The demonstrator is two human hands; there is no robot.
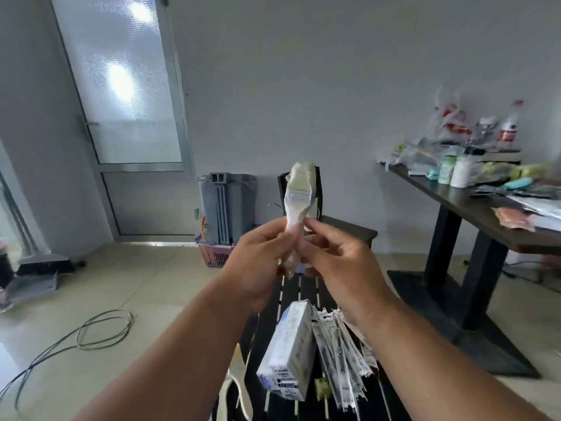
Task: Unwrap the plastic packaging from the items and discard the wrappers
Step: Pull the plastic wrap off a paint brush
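Plastic-wrapped paintbrush pinched between both hands.

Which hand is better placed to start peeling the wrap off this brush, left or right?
Probably right. The left hand grips the wrapped brush around its handle, steadying it, while the right hand pinches the plastic beside it.

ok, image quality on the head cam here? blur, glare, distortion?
Head view: light comes through the frosted door, with blown-out glare patches on its glass; wide-angle bending shows in the leaning door frame; the cluttered table at right is smeared with blur; the wrapped brush held up by the left hand and right hand is soft, its plastic faintly shiny.
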